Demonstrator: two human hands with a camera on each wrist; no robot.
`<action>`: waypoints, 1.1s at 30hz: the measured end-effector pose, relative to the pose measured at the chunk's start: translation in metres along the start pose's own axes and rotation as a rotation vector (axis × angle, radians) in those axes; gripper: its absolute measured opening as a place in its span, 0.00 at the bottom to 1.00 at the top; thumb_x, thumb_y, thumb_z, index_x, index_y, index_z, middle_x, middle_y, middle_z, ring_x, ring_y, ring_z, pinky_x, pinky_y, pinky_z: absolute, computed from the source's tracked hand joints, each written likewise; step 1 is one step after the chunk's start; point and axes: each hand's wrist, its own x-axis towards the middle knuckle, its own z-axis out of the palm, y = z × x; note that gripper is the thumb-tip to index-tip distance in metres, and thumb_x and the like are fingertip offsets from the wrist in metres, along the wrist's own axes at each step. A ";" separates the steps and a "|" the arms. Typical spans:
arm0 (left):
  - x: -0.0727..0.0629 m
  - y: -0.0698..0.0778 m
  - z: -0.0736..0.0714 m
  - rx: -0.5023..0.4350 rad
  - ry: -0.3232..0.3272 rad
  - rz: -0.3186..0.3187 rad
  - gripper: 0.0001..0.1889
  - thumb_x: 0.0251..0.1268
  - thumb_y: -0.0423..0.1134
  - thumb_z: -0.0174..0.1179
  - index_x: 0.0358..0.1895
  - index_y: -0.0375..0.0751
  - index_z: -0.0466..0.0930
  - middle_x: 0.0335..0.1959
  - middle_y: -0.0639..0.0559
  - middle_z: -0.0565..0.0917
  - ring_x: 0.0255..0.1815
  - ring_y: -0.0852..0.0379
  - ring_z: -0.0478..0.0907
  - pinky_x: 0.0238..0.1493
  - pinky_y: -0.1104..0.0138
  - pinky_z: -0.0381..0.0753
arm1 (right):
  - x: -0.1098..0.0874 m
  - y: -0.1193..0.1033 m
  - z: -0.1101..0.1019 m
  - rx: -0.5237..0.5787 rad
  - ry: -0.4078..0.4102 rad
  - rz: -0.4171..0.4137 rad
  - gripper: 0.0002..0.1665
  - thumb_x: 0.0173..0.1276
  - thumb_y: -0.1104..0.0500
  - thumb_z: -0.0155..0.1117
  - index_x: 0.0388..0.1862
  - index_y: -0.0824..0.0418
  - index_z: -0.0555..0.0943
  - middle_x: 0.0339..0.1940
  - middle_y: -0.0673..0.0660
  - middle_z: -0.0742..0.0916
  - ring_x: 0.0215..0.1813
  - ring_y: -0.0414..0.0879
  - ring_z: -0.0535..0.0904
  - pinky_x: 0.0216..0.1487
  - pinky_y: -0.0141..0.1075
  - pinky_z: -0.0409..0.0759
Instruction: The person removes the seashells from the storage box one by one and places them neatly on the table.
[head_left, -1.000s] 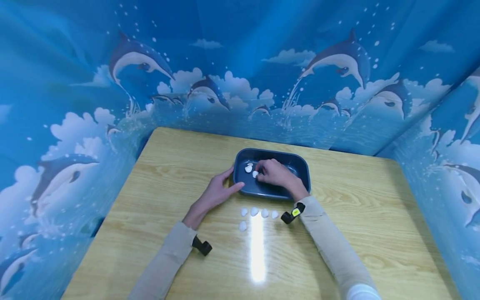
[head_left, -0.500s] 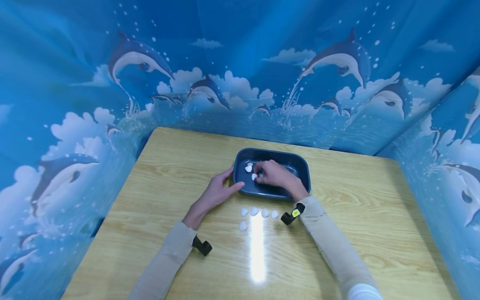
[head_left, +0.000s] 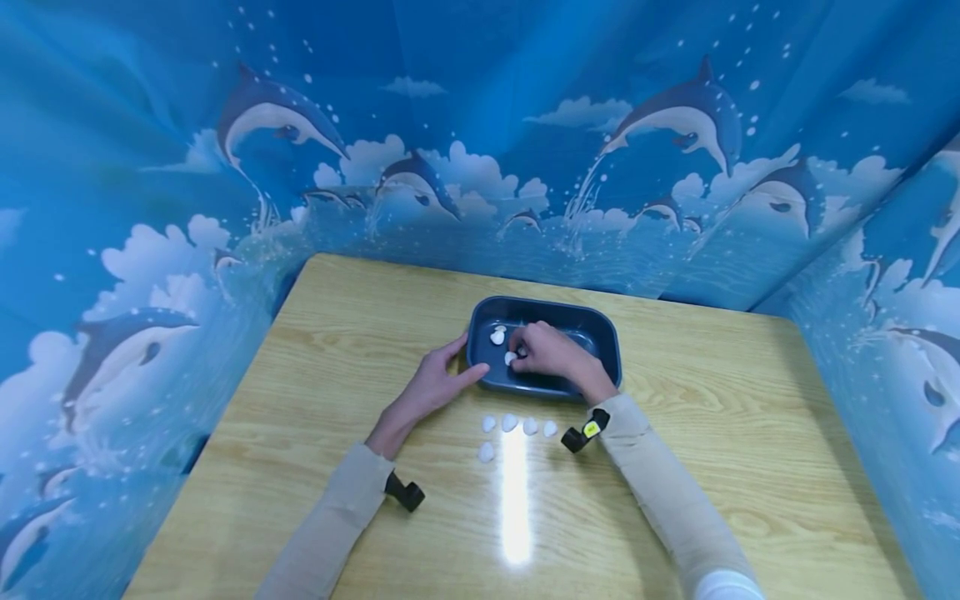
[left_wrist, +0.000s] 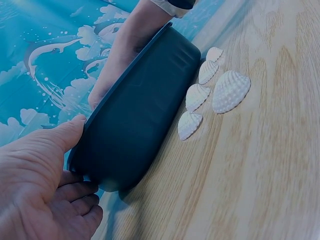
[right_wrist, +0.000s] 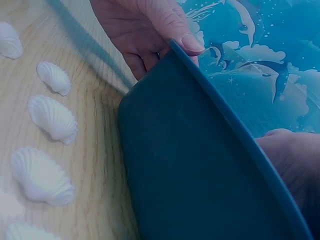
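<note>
My right hand point(head_left: 551, 348) reaches into a dark blue basin point(head_left: 600, 321), its curled thumb and fingers pinching a white seashell point(head_left: 510, 358) low inside. The basin wall hides those fingertips in both wrist views. At the basin's left end, my left hand point(head_left: 437, 382) holds the rim, with the thumb point(left_wrist: 70, 131) at the rim and the fingers bent against the outer wall. Another white shell point(head_left: 497, 337) lies in the basin left of my right hand, with a smaller pale piece point(head_left: 500, 328) just behind it.
Several ribbed white shells lie on the wooden table point(head_left: 360, 333) in front of the basin, four-cornered layout aside: a row ending at a right shell point(head_left: 550, 428), and one nearer shell point(head_left: 486, 452). A dolphin-print curtain point(head_left: 465, 150) hangs behind the table.
My right hand's fingers have shifted slightly in the basin, and the shell at their tips has come a little nearer to me. The left hand and the table shells stay put.
</note>
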 end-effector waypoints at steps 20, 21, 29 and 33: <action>0.001 -0.003 0.000 -0.003 -0.004 0.020 0.41 0.74 0.53 0.66 0.83 0.47 0.58 0.84 0.49 0.59 0.85 0.48 0.52 0.84 0.52 0.54 | -0.006 0.004 0.002 -0.006 0.015 0.007 0.15 0.69 0.55 0.74 0.48 0.64 0.87 0.21 0.49 0.82 0.21 0.40 0.72 0.23 0.33 0.68; 0.001 -0.003 0.000 -0.001 -0.003 0.022 0.41 0.74 0.53 0.66 0.83 0.47 0.58 0.84 0.49 0.59 0.85 0.48 0.52 0.84 0.52 0.54 | -0.006 0.004 0.002 -0.005 0.016 0.005 0.15 0.69 0.55 0.74 0.48 0.64 0.87 0.21 0.49 0.81 0.20 0.40 0.72 0.23 0.33 0.68; 0.000 -0.001 0.000 0.006 0.001 0.019 0.41 0.73 0.52 0.66 0.83 0.46 0.58 0.83 0.49 0.60 0.85 0.47 0.53 0.83 0.51 0.55 | -0.011 0.002 0.000 0.008 0.036 -0.003 0.13 0.69 0.55 0.73 0.46 0.62 0.87 0.20 0.49 0.80 0.20 0.41 0.70 0.22 0.32 0.67; 0.000 -0.001 0.000 0.004 -0.001 0.020 0.41 0.74 0.53 0.66 0.83 0.46 0.58 0.84 0.48 0.60 0.84 0.47 0.53 0.83 0.51 0.56 | -0.015 -0.001 -0.002 0.009 0.057 -0.003 0.13 0.69 0.55 0.73 0.47 0.62 0.87 0.21 0.48 0.80 0.20 0.40 0.71 0.22 0.33 0.68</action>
